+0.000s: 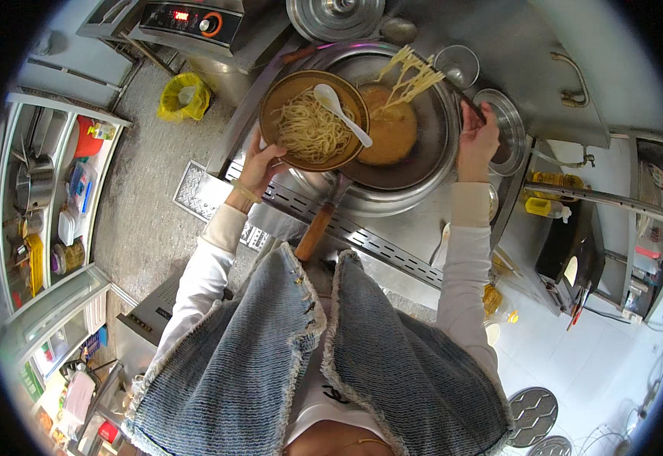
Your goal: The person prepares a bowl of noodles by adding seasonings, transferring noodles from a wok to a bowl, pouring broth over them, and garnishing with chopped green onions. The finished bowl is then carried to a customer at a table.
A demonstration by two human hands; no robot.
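Observation:
My left hand (260, 165) grips the rim of a brown bowl (267, 102) tilted over the near left side of a wok (440, 154). Noodles (311, 128) fill the bowl, and a white spoon (337, 111) lies on them. In my right hand (477, 137) are dark chopsticks (458, 91), which lift a bundle of noodles (414, 77) above the wok. Orange-brown broth (391, 137) lies in the wok, and some lifted strands hang down towards it. The wok's wooden handle (315, 231) points towards me.
A metal lid (337, 14), a ladle (398, 30) and a clear glass bowl (458, 64) are beyond the wok. Metal pans (511, 128) stand at its right. A slotted drain (388, 259) runs along the near counter edge. A yellow-lined bin (184, 98) stands on the floor at left.

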